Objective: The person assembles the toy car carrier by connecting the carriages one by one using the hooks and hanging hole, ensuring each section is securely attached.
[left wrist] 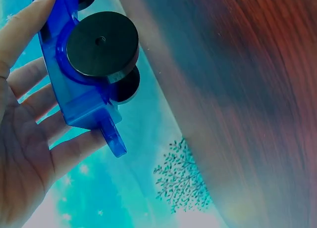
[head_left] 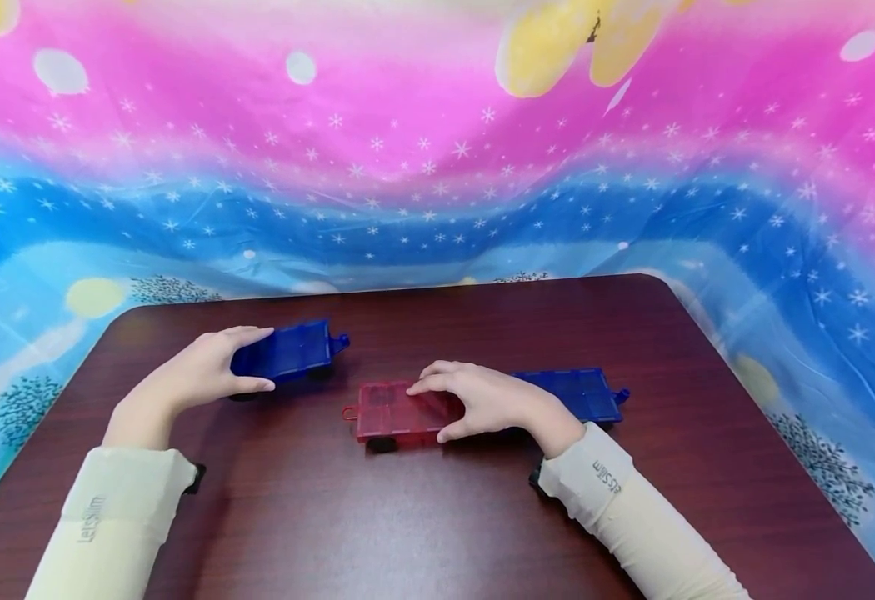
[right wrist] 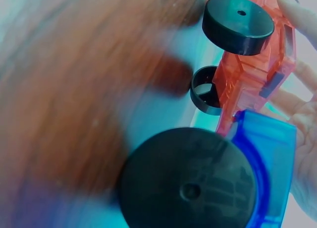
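Note:
Three translucent toy carts with black wheels stand on a dark wooden table. My left hand grips the rear end of a blue cart, thumb on the near side and fingers on the far side. In the left wrist view the blue cart shows its black wheel and hook, with my fingers behind it. My right hand grips a red cart, fingers over its top and thumb at its near edge. A second blue cart sits end to end against it. The right wrist view shows the red cart meeting that blue cart.
A bright cloth in pink and blue with stars hangs behind the table and drapes past its left and right edges. The table's far edge and rounded corners lie just beyond the carts. Bare tabletop stretches in front of both hands.

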`<action>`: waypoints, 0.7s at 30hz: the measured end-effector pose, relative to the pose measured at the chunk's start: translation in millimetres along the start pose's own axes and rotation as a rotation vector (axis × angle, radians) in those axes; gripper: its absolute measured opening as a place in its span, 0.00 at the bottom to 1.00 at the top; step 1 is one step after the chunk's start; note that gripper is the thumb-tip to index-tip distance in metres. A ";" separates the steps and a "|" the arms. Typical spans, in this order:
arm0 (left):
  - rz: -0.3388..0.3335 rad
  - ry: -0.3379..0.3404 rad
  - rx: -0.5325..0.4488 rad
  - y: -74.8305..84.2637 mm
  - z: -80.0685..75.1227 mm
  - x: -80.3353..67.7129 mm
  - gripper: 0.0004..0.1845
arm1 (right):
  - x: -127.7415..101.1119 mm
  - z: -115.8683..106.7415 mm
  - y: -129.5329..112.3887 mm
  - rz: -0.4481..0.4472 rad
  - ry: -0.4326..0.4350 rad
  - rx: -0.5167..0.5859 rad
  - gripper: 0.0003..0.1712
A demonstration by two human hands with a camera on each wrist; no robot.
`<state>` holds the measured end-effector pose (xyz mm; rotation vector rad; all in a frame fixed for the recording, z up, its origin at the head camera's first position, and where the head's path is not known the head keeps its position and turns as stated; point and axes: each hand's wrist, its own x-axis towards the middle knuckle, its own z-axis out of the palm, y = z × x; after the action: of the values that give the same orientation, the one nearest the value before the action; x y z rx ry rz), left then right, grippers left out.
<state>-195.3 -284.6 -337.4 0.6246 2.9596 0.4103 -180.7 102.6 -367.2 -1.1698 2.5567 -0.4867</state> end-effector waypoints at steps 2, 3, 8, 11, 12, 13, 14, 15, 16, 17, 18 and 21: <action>-0.010 0.004 -0.003 0.8 -1.0 -6.1 0.45 | -0.2 0.3 0.5 0.002 -0.002 0.008 0.38; -0.015 0.007 -0.002 1.6 -1.5 -9.5 0.45 | -0.4 0.1 0.6 0.003 -0.002 0.011 0.38; -0.037 0.006 -0.011 5.8 -3.5 -25.6 0.46 | -1.1 -1.0 1.3 0.000 0.004 0.022 0.38; -0.040 0.013 -0.008 6.6 -2.9 -33.8 0.47 | -0.7 -1.2 1.7 -0.001 0.009 0.015 0.38; -0.039 0.016 -0.007 6.4 -2.3 -36.4 0.47 | -0.7 -1.2 1.7 -0.002 0.009 0.016 0.38; -0.040 0.018 -0.008 6.3 -1.6 -39.1 0.47 | -0.7 -1.2 1.5 -0.004 0.009 0.017 0.38; -0.040 0.024 -0.009 6.1 -0.8 -41.8 0.47 | -0.6 -0.9 1.4 -0.004 0.008 0.016 0.38; -0.042 0.025 -0.010 6.0 0.2 -44.5 0.47 | -0.6 -0.8 1.3 -0.005 0.008 0.017 0.38; -0.044 0.026 -0.012 5.8 1.1 -47.1 0.47 | -0.7 -0.7 1.1 -0.006 0.007 0.018 0.38; -0.049 0.024 -0.012 5.6 2.2 -49.6 0.47 | -0.7 -0.6 1.0 -0.007 0.007 0.020 0.38; -0.053 0.022 -0.011 5.6 3.3 -52.0 0.47 | -0.7 -0.6 0.8 -0.009 0.007 0.022 0.38; -0.067 0.019 -0.009 5.5 6.5 -58.1 0.46 | -1.0 -1.0 0.6 -0.010 0.008 0.028 0.38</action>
<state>-139.3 -301.9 -340.3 0.5213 2.9849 0.4250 -180.9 103.9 -366.4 -1.1734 2.5443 -0.5283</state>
